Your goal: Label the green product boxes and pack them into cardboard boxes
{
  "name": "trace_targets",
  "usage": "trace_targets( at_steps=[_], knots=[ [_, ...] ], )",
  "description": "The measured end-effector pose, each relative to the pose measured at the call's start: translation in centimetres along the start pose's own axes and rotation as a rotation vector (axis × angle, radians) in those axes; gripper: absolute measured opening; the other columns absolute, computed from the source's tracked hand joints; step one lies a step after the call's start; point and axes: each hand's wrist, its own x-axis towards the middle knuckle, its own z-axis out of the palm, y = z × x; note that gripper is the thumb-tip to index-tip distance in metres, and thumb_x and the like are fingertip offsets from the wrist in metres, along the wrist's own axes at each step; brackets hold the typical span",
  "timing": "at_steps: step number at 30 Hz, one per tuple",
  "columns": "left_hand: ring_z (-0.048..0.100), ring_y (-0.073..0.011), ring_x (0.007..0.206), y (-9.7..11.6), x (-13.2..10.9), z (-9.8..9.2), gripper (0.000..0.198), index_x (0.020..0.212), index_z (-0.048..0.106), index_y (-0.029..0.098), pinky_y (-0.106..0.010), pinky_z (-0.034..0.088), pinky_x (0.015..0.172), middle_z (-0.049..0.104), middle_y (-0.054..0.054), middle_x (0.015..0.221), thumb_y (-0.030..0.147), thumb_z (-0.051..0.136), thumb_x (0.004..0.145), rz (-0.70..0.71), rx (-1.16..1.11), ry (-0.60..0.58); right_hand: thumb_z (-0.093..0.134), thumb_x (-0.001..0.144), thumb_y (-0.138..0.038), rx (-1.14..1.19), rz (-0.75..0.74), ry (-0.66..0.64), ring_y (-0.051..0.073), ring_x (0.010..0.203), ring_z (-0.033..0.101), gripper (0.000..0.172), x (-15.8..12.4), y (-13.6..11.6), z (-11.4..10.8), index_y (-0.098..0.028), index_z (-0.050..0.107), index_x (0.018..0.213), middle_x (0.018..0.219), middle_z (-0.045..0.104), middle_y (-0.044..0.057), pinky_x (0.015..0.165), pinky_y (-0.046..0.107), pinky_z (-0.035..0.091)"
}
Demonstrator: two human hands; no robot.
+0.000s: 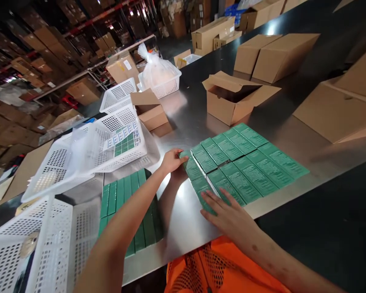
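Several flat green boxes [247,162] lie in two rows on a steel table [189,114]. My left hand [171,160] rests against the left end box of the far row, fingers curled onto its edge. My right hand [228,213] lies flat with fingers spread on the near-left green box. A second batch of green boxes [122,193] lies to the left, partly under my left forearm.
White perforated baskets [88,156] are stacked at left, one holding green boxes. An open cardboard carton [232,97] stands behind the rows, a smaller one [151,112] left of it. Closed cartons [274,53] line the back and right. A bagged basket [158,79] stands farther back.
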Motion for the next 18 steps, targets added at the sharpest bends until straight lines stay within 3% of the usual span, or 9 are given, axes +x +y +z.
trace_targets(
  at_steps=[3,5,9,12,15,18],
  knots=[
    [0.067,-0.0195,0.088,-1.1,-1.7,-2.2,0.034,0.11,0.069,0.017,-0.028,0.053,0.077,0.069,-0.008,0.104,0.039,0.064,0.086,-0.059,0.096,0.022,0.057,0.076,0.004,0.093,-0.031,0.03,0.034,0.133,0.048,0.043,0.8,-2.5,1.3,-0.02,0.064,0.111,0.148,0.046,0.017,0.091,0.044,0.056],
    [0.066,-0.0264,0.096,-2.1,-3.1,-3.9,0.031,0.104,0.072,0.015,-0.034,0.052,0.084,0.067,-0.012,0.109,0.035,0.069,0.08,-0.127,0.206,0.018,0.055,0.076,0.005,0.183,-0.049,0.031,0.031,0.132,0.05,0.049,1.6,-4.4,2.4,-0.019,0.06,0.118,0.15,0.042,0.017,0.083,0.034,0.059],
    [0.054,-0.0416,0.118,-4.0,-5.6,-5.7,0.026,0.094,0.072,0.009,-0.048,0.044,0.097,0.066,-0.022,0.111,0.026,0.069,0.075,-0.272,0.396,-0.015,0.059,0.088,-0.008,0.296,-0.048,0.076,0.027,0.115,0.063,0.034,4.0,-7.6,4.7,-0.018,0.059,0.121,0.14,0.053,0.017,0.086,0.037,0.059],
    [0.061,-0.0364,0.111,-5.2,-6.4,-5.5,0.028,0.098,0.071,0.012,-0.043,0.048,0.091,0.07,-0.019,0.104,0.033,0.063,0.081,-0.324,0.415,-0.051,0.068,0.088,-0.023,0.287,-0.023,0.105,0.029,0.107,0.066,0.024,5.7,-9.3,5.7,-0.018,0.062,0.111,0.13,0.061,0.017,0.082,0.042,0.059],
    [0.066,-0.0311,0.101,-6.2,-6.6,-4.7,0.03,0.104,0.068,0.014,-0.037,0.05,0.084,0.072,-0.016,0.102,0.034,0.056,0.086,-0.34,0.399,-0.046,0.074,0.085,-0.027,0.277,-0.01,0.087,0.029,0.104,0.066,0.028,6.3,-10.0,5.8,-0.019,0.063,0.109,0.128,0.061,0.018,0.08,0.041,0.06],
    [0.065,-0.0299,0.105,-6.7,-6.8,-4.0,0.029,0.105,0.066,0.015,-0.036,0.048,0.087,0.071,-0.016,0.108,0.033,0.054,0.087,-0.326,0.391,-0.004,0.075,0.083,-0.03,0.296,-0.028,0.138,0.027,0.104,0.065,0.039,5.4,-9.7,5.2,-0.019,0.06,0.117,0.132,0.058,0.017,0.084,0.039,0.058]
  ],
)
